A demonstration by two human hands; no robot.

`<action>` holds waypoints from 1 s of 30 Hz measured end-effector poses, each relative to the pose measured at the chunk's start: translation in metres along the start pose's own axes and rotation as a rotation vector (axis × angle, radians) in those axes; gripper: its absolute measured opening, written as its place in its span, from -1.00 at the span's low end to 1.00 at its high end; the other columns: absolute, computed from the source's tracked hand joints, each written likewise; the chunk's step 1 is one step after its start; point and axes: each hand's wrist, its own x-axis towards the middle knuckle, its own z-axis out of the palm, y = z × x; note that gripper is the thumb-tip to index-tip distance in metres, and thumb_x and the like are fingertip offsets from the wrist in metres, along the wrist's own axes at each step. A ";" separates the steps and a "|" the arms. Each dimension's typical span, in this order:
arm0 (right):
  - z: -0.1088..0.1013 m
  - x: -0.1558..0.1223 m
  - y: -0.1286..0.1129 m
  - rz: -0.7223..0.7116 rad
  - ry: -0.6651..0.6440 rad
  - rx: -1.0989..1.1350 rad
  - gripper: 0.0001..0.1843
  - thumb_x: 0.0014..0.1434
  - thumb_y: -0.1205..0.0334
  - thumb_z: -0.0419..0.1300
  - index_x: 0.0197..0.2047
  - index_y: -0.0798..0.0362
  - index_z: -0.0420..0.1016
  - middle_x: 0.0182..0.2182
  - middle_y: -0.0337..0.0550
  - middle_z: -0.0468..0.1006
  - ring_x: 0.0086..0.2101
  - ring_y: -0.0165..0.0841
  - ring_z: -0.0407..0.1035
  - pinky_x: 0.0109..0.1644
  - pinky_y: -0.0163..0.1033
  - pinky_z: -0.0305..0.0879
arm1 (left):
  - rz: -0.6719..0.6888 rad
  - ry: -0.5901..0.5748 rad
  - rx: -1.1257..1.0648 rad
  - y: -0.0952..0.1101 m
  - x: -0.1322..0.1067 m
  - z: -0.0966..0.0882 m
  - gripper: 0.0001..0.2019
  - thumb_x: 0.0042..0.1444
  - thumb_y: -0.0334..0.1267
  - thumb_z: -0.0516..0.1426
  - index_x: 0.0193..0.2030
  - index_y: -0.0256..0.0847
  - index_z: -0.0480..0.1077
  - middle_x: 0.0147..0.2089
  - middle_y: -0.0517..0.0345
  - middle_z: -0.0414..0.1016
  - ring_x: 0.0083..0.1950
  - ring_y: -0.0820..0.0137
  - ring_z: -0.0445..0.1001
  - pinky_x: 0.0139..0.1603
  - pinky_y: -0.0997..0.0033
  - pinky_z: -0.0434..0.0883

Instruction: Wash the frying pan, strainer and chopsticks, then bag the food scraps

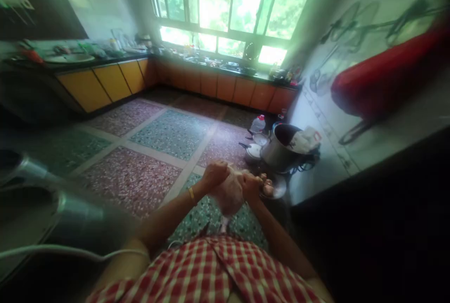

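Between my two hands hangs a thin, pale, see-through plastic bag (230, 195), sagging to a rounded pinkish bottom; its contents are too blurred to name. My left hand (216, 173) is closed on the bag's upper left side. On the upper right side, the fingers of my right hand (251, 185) are curled around its edge. Just beyond my right hand, a shallow metal plate (280, 185) on the floor holds several brownish, lumpy pieces (267, 185), partly hidden by that hand.
A large metal pot (281, 153) with a white bag (307, 140) on its rim stands by the right wall. Near it are small pans (253, 151) and a red-capped bottle (258, 124). Large metal vessels (77, 209) stand at left. Cabinets (112, 80) line the back.
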 end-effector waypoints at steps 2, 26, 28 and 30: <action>0.025 0.040 0.002 -0.038 -0.027 0.127 -0.64 0.16 0.17 -0.02 -0.64 0.00 0.07 -0.60 -0.19 0.27 -0.47 -0.37 0.11 -0.34 -0.25 -0.03 | -0.135 -0.040 0.022 -0.032 0.026 0.003 -0.79 0.23 -0.32 0.00 -0.30 -0.28 0.45 -0.21 -0.14 0.56 -0.14 0.21 0.52 -0.09 0.28 0.38; 0.271 0.483 -0.037 0.527 -0.332 0.871 -0.44 -0.31 -0.24 0.34 -0.60 0.02 0.19 -0.68 -0.38 0.15 -0.63 -0.53 0.00 -0.57 -0.36 -0.04 | -0.670 0.481 -0.838 -0.429 0.308 -0.052 -0.71 0.05 -0.15 -0.05 -0.63 -0.14 0.22 -0.58 0.20 0.26 -0.42 0.38 0.34 -0.21 0.37 0.35; 0.289 0.514 -0.026 0.524 -0.325 0.852 -0.43 -0.29 -0.25 0.34 -0.60 0.01 0.17 -0.68 -0.38 0.12 -0.63 -0.53 -0.02 -0.58 -0.36 -0.07 | -0.683 0.478 -0.871 -0.464 0.334 -0.053 -0.72 0.05 -0.18 -0.07 -0.64 -0.13 0.19 -0.61 0.22 0.20 -0.44 0.38 0.31 -0.19 0.36 0.35; 0.313 0.546 -0.013 0.488 -0.345 0.828 -0.43 -0.24 -0.25 0.33 -0.60 0.01 0.14 -0.67 -0.38 0.10 -0.63 -0.53 -0.03 -0.57 -0.35 -0.09 | -0.680 0.442 -0.900 -0.497 0.355 -0.050 -0.72 0.06 -0.17 -0.06 -0.63 -0.13 0.21 -0.61 0.22 0.19 -0.43 0.38 0.30 -0.23 0.36 0.34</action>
